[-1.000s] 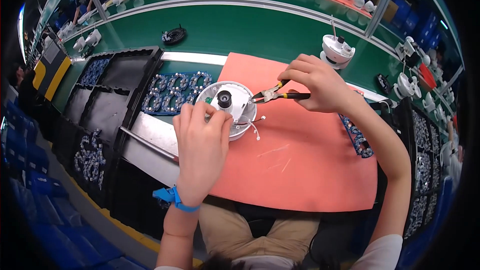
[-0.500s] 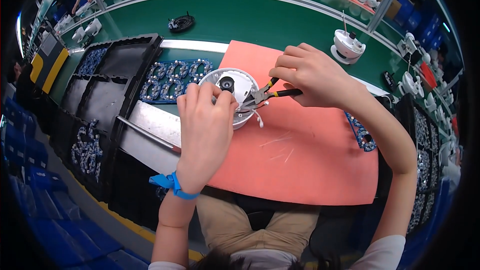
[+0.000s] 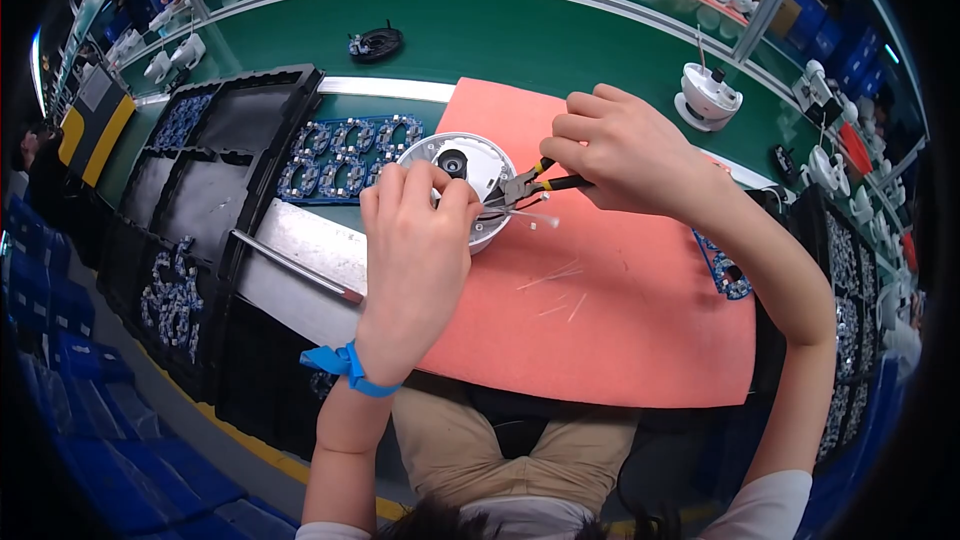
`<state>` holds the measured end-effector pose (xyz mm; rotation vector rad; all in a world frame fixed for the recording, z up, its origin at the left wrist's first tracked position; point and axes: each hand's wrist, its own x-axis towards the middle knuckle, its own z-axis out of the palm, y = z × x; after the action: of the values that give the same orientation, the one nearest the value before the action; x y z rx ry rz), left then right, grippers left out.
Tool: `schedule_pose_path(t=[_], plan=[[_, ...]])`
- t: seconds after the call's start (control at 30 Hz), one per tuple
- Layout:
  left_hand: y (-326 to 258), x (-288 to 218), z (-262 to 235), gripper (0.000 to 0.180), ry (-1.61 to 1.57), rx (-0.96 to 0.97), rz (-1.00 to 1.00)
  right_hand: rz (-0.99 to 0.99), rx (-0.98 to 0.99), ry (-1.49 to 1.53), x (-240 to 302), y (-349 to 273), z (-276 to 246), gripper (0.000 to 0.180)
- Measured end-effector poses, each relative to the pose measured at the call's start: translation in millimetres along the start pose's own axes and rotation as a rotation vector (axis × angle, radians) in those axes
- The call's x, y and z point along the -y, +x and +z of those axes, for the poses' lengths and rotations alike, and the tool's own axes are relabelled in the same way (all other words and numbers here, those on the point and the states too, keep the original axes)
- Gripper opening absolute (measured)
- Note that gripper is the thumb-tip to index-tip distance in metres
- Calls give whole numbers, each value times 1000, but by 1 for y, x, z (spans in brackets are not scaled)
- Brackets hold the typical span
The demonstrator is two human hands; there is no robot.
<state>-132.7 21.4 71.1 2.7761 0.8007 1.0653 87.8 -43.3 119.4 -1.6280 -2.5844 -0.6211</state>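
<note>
A white dome-shaped camera housing [image 3: 478, 162] with a dark lens in its middle rests on the salmon-coloured mat [image 3: 600, 320]. My left hand [image 3: 415, 240] lies over its near side and holds it, a blue band on the wrist. My right hand [image 3: 620, 150] grips small pliers [image 3: 530, 183] with black and yellow handles. Their jaws point left into the housing's right edge. A thin white cable tie [image 3: 535, 217] sticks out to the right under the jaws.
Several cut white strips [image 3: 555, 280] lie on the mat. Black trays [image 3: 210, 180] with round blue parts [image 3: 340, 155] stand to the left. A metal rod [image 3: 295, 265] lies across a grey plate. Another white dome unit [image 3: 705, 95] stands on the green bench; more line the right edge.
The view has shifted, so housing and hands sit lower in frame. My left hand has closed further over the housing, and the pliers' jaws stay at its right edge.
</note>
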Motion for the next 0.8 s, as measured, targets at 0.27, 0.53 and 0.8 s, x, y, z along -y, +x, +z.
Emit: schedule_pose_path(t=[0.27, 0.53, 0.8], plan=[[-7, 8, -12, 8, -164, -171, -73, 245, -167, 280, -12, -14, 2, 25], [-65, 24, 33, 18, -1130, -262, -618, -74, -199, 826, 12, -32, 55, 47], [-65, 23, 56, 19, -1294, -325, -648, -132, -436, 516, 19, -20, 78, 34]])
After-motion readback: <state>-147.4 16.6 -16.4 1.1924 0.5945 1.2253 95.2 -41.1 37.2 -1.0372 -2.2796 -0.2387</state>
